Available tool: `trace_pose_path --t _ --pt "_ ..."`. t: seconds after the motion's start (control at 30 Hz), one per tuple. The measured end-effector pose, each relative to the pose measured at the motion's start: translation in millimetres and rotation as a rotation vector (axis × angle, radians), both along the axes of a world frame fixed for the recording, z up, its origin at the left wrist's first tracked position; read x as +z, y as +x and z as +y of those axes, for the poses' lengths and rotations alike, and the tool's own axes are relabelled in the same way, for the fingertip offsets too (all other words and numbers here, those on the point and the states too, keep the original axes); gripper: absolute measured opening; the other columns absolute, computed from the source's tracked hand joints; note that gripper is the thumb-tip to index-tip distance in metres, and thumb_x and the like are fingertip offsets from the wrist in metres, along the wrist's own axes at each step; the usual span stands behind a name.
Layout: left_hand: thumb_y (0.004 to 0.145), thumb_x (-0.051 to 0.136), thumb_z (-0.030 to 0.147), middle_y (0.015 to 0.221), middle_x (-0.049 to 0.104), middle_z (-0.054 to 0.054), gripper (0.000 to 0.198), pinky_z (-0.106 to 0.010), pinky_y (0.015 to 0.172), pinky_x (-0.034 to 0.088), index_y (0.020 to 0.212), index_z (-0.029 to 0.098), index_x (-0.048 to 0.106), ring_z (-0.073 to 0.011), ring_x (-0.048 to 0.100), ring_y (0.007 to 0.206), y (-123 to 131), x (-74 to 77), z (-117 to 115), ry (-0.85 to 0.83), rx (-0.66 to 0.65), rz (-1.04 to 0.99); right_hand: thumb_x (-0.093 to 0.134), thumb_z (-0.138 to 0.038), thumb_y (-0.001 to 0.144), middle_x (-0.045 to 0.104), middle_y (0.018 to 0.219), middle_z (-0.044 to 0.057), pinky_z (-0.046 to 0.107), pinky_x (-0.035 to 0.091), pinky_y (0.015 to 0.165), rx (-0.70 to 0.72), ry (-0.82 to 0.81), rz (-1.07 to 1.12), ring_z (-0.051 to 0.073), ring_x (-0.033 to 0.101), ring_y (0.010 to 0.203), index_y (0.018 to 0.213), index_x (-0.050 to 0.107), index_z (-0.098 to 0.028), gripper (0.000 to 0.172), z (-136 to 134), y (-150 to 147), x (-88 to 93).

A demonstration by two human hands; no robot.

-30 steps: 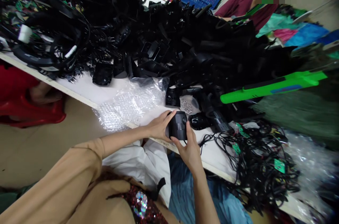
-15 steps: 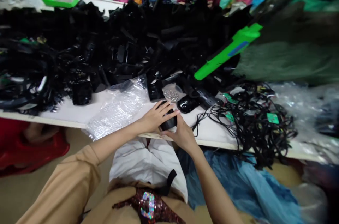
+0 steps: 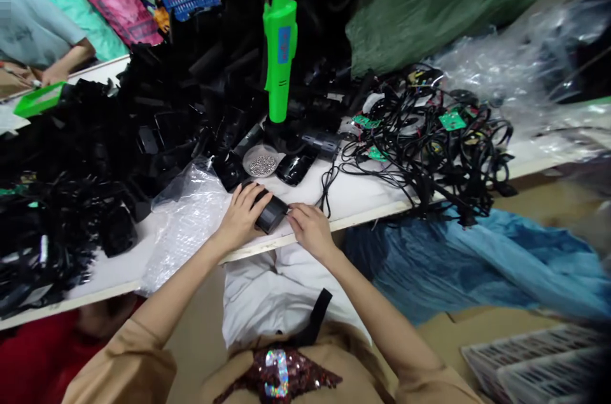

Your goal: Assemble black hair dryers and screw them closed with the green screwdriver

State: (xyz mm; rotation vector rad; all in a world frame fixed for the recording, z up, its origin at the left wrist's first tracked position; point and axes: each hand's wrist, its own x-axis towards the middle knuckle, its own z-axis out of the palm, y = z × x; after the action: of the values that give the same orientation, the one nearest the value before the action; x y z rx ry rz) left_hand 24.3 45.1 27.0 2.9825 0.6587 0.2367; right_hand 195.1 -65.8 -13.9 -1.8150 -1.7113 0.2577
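A black plastic housing [image 3: 271, 213] lies at the table's front edge. My left hand [image 3: 241, 216] is wrapped over its left side, fingers across the top. At the housing's right end, the fingertips of my right hand [image 3: 308, 226] are pinched together; whatever they hold is too small to make out. Just beyond the housing stands a round dish of small metal screws [image 3: 262, 165]. A glossy black shell [image 3: 294, 168] lies right of the dish. Above them a green electric screwdriver [image 3: 280, 54] hangs upright, touched by neither hand.
Black plastic parts [image 3: 191, 86] are heaped across the back and left. On the right lies a tangle of black cables [image 3: 420, 156] with green circuit boards. Clear bubble wrap [image 3: 186, 219] overhangs the front edge at left. A co-worker's arm [image 3: 71, 63] shows at the far left.
The view has swung to the right. My right hand has gone from cupping the housing's side to pinching at its right end. The screwdriver now hangs upright instead of slanted.
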Motion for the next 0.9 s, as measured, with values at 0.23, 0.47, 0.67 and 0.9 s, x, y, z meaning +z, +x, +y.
trace_pose_path --t 0.23,0.47,0.67,0.9 --pt "0.067 0.069 0.039 0.135 0.037 -0.018 0.076 -0.059 0.105 0.019 0.132 0.019 0.036 -0.035 0.028 0.129 -3 -9.3 -1 0.07 0.008 -0.026 0.039 -0.021 0.091 0.066 0.103 0.006 0.033 0.041 0.085 0.01 0.028 0.022 0.019 0.06 0.091 0.088 0.061 -0.019 0.023 -3 3 -6.5" --pt "0.07 0.067 0.039 0.138 0.032 -0.019 0.077 -0.061 0.103 0.019 0.136 0.02 0.031 -0.0366 0.023 0.131 -7 -12.1 -9 0.059 0.043 -0.047 0.065 -0.06 0.065 0.052 0.125 0.019 0.045 0.036 0.094 0.067 0.002 0.061 0.03 0.052 0.111 0.134 0.029 -0.008 0.093 -3 -1 -4.1" --pt "0.077 0.062 0.039 0.136 0.037 -0.017 0.067 -0.055 0.103 0.027 0.135 0.02 0.034 -0.0339 0.031 0.129 -6 14.3 0 0.047 -0.052 0.114 0.068 -0.049 0.064 0.057 0.118 0.019 0.045 0.038 0.09 0.015 -0.051 0.097 0.031 0.055 0.105 0.13 0.034 -0.009 0.084 4 -10 -9.3" --pt "0.067 0.065 0.057 0.127 0.045 -0.017 0.087 -0.05 0.102 0.031 0.135 0.015 0.031 -0.0327 0.04 0.121 15 28.8 18 -0.045 -0.254 0.2 0.069 -0.051 0.061 0.059 0.115 0.017 0.042 0.038 0.09 0.017 -0.093 0.089 0.031 0.055 0.104 0.125 0.04 -0.009 0.082 6 -8 -10.4"
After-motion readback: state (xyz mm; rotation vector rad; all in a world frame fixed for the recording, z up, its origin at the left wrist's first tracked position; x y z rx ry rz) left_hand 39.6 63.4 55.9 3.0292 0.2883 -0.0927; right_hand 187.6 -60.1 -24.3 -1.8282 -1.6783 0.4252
